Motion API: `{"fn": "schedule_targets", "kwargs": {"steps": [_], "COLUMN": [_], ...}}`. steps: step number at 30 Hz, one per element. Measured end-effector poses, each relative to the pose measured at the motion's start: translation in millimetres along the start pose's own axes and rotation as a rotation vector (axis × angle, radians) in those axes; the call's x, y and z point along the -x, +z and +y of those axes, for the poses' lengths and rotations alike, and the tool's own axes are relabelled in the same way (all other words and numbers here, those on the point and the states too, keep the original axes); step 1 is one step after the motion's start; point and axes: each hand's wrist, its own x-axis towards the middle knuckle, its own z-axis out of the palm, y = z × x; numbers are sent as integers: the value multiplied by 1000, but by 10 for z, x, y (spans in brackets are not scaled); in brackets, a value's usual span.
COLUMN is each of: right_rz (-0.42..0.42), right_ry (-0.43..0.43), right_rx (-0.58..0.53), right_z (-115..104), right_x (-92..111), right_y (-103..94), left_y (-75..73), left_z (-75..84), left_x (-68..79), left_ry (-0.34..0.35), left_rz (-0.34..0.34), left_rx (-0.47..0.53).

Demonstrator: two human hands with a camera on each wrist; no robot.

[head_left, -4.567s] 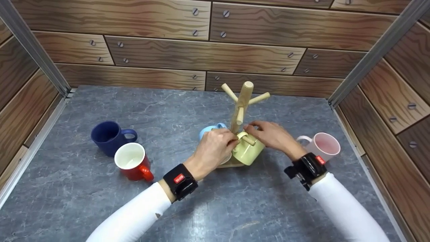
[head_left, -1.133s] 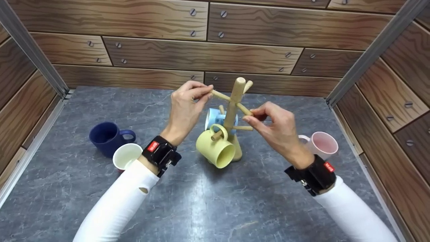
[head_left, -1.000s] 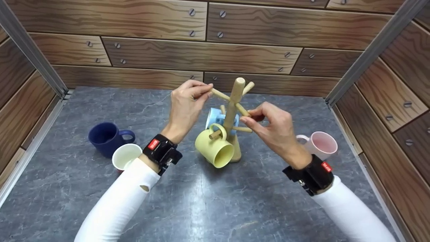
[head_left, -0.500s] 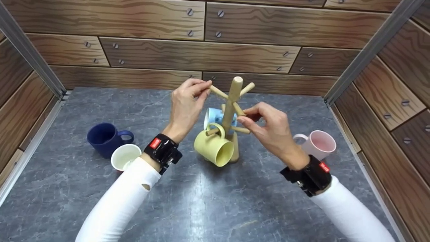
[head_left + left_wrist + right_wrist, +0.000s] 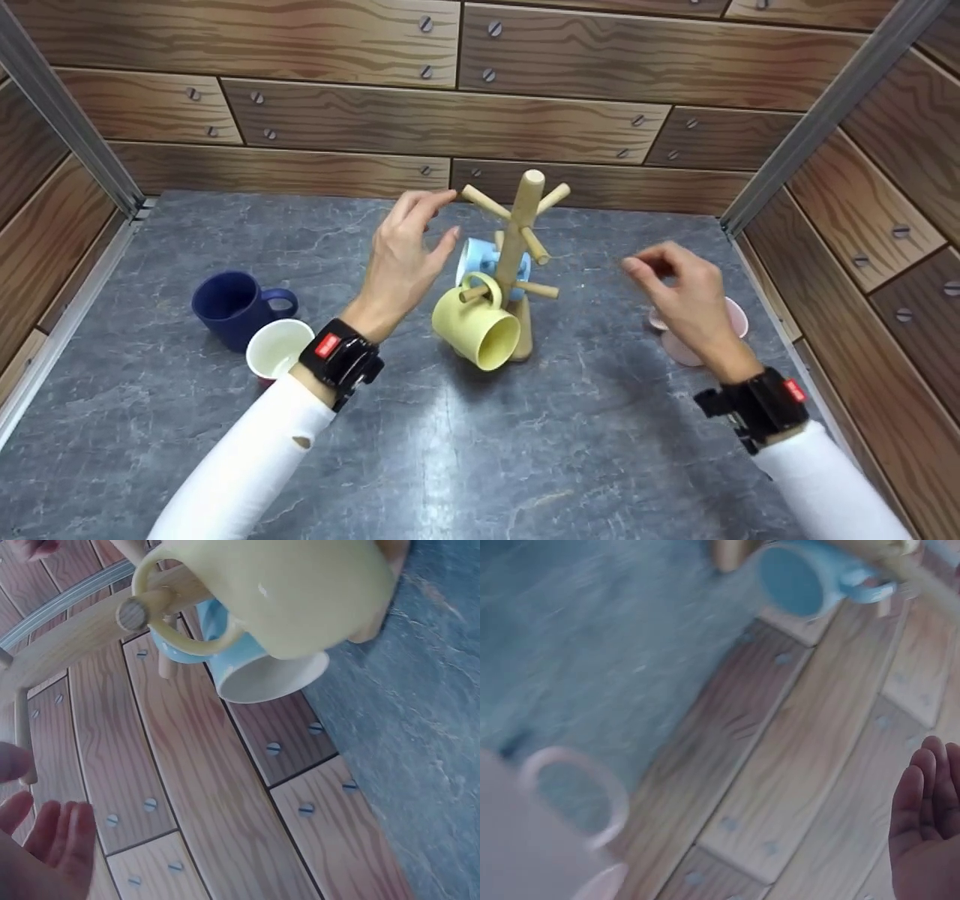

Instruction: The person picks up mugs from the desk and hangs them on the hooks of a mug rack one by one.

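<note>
A wooden mug tree (image 5: pixel 520 232) stands mid-table with bare upper pegs. From a lower peg at its front left hangs a yellow mug (image 5: pixel 476 326) by its handle, mouth tilted down to the front. Behind the post hangs a light blue mug (image 5: pixel 472 259), partly hidden. My left hand (image 5: pixel 401 259) is just left of an upper peg (image 5: pixel 486 202), thumb and fingers apart, holding nothing. Well right of the tree, my right hand (image 5: pixel 686 300) has bent fingers and nothing in them. It overlaps the pink mug (image 5: pixel 737 319), hiding most of it in the head view.
At the left a dark blue mug (image 5: pixel 229 309) stands upright, its handle to the right. A red mug with a white inside (image 5: pixel 279 349) is next to it, partly covered by my left wrist. Wood-patterned walls (image 5: pixel 337 120) enclose the grey table (image 5: pixel 525 457).
Both hands have let go of the upper pegs; the right has moved right over the pink mug, the left slightly left. Since the oldest frame, the tree has turned, bringing the yellow mug leftward.
</note>
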Motion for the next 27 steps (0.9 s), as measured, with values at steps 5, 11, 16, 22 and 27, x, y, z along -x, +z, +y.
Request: {"fn": "schedule_targets", "kwargs": {"steps": [5,11,16,22,27], "right_rz": [-61,-153,-153,-177,-241], "right_ry": [89,82,59,93,200], "right_rx": [88,222,315,411,426], "right_z": [236,534,747,890,968], "right_x": [143,299,426,527,586], "right_y": [-101,-233,-297,-355,-416], "left_y": [-65,-142,-193,-252,-288], "left_z": [-88,-183,-244,-317,-355], "left_x": [102,207,290,380,430], "left_ry": [-22,-79,-108,-157,-192], "left_rz": [-101,-178,-254,-342,-374], "left_rx": [-71,-128,-183,-240,-260]}}
